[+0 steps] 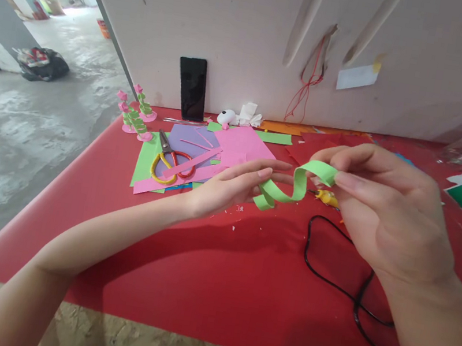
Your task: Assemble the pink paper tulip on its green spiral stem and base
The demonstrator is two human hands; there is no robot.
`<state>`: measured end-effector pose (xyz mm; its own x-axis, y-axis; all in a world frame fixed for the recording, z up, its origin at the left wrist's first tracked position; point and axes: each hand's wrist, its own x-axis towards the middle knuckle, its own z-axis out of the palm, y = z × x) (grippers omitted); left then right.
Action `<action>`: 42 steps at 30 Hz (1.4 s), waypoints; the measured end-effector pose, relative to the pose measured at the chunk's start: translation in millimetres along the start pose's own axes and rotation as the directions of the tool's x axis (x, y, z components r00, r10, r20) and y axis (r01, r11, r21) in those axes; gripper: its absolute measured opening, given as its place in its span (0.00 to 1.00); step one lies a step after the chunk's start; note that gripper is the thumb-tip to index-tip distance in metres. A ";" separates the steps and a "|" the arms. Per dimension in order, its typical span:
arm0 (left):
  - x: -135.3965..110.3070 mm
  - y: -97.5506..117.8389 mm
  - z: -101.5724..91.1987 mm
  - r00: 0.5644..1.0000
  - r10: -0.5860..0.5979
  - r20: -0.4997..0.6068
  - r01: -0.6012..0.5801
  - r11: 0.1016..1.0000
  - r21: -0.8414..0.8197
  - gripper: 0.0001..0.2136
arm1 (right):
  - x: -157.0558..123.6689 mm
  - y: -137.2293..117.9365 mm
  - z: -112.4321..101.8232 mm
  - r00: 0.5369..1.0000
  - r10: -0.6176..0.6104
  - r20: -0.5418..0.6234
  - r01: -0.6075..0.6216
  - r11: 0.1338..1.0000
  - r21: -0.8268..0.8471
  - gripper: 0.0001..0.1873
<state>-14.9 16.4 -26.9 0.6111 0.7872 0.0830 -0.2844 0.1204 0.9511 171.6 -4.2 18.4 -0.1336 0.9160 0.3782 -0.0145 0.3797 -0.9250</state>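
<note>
A curled light-green paper strip [286,195] hangs in loose spirals above the red tabletop. My right hand [395,211] pinches its right end between thumb and fingertips. At the strip's left end is my left hand [234,179], fingers stretched out and thumb beside the curl; the strip seems to touch it but is not visibly gripped. Beyond my left hand lie scissors [167,160] with yellow and red handles, on pink paper [244,146], purple paper [179,135] and green paper [144,162]. A small yellow tool [327,197] with a dark tip is partly hidden behind my right hand.
Small paper flowers [134,117] on pink bases stand at the table's left edge. A dark phone [192,89] leans against the wall near a white rounded case [227,117]. A black cable [328,279] loops at right. Paper scraps dot the red tabletop [197,273].
</note>
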 end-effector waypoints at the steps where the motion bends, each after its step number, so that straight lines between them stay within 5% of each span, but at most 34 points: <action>1: 0.0 -1.4 -0.4 1.000 0.019 0.006 -0.019 1.000 -0.001 0.17 | -0.1 0.0 -0.3 1.000 0.021 0.018 -0.021 1.000 -0.001 0.04; 8: -1.4 0.1 5.2 0.995 0.025 0.095 -0.017 0.996 -0.087 0.21 | -3.9 4.2 -6.4 0.981 0.012 0.195 0.011 0.994 -0.112 0.06; 13: -3.6 1.9 8.2 0.999 -0.032 0.013 0.033 0.997 -0.075 0.22 | -2.9 1.5 -3.7 0.953 -0.064 0.296 0.140 0.960 -0.243 0.06; 16: -4.1 1.8 6.8 0.997 0.015 0.071 -0.009 0.997 -0.081 0.16 | -2.1 -1.9 -3.0 0.940 -0.114 0.320 0.212 0.934 -0.288 0.06; 23: -3.9 6.5 8.0 0.993 0.077 0.090 -0.064 0.988 -0.142 0.11 | -1.6 -2.0 -4.9 0.951 -0.184 0.250 0.276 0.870 -0.410 0.05; 31: -0.5 5.4 8.1 0.998 -0.012 0.054 0.020 0.991 -0.135 0.22 | -2.5 0.0 -3.0 0.961 -0.210 0.178 0.264 0.888 -0.377 0.06; 37: 5.0 -4.2 -6.3 0.980 0.176 -0.089 -0.179 0.984 -0.024 0.16 | -1.0 3.5 -7.0 0.983 -0.182 0.024 0.182 0.951 -0.249 0.03; 42: 1.3 -5.7 -7.2 0.978 0.207 -0.002 -0.206 0.976 0.072 0.14 | 0.8 5.5 -6.3 0.993 -0.114 0.003 0.112 0.975 -0.194 0.04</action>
<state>-17.8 21.1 -34.3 0.5374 0.7964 0.2774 -0.3500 -0.0886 0.9325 177.7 -0.6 13.9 -0.1342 0.8665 0.4809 0.1629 0.4980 -0.8518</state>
